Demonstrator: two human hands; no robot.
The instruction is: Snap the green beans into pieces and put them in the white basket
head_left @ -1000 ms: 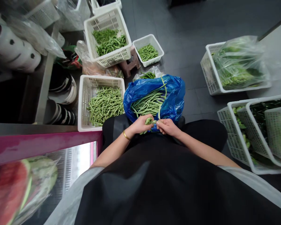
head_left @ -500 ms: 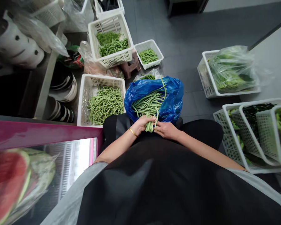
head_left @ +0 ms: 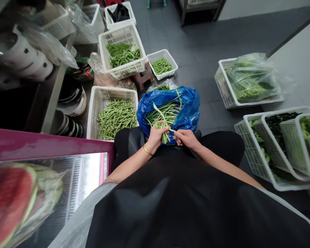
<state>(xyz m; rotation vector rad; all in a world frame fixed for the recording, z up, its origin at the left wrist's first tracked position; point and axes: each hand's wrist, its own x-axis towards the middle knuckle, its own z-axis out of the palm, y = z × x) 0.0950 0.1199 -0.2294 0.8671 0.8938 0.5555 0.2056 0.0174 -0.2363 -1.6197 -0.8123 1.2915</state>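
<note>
Green and slender, a small bunch of long beans point(head_left: 161, 132) sat clenched in the person's left hand point(head_left: 157, 137), its fingers curled round the middle and hiding most of the pods, with a gold bangle point(head_left: 146, 150) on the wrist. The right hand point(head_left: 187, 138) was closed as well, its fingertips point(head_left: 177, 135) pinching one thin bean point(head_left: 172, 130) that ran toward the bunch, though the bean's end was too small to make out. Both hands were at 12 o'clock, just above the person's dark lap, in front of a crumpled blue plastic bag point(head_left: 188, 106) whose lower edge they partly hid. A heap of beans point(head_left: 165, 112) lay in its mouth. At 11 o'clock, a white lattice-sided plastic basket point(head_left: 111, 89) held a looser pile of beans point(head_left: 116, 119), its near corner cut off by the person's arm. Farther out at 12 o'clock stood a larger white basket point(head_left: 121, 36) and a smaller one point(head_left: 161, 53), both holding beans. At 2 o'clock, a clear plastic bag of leafy greens point(head_left: 250, 79) filled another white basket point(head_left: 229, 91), its contents blurred by the film. Cut watermelon point(head_left: 12, 196) lay behind glass at 8 o'clock, its red flesh smeared by reflections.
</note>
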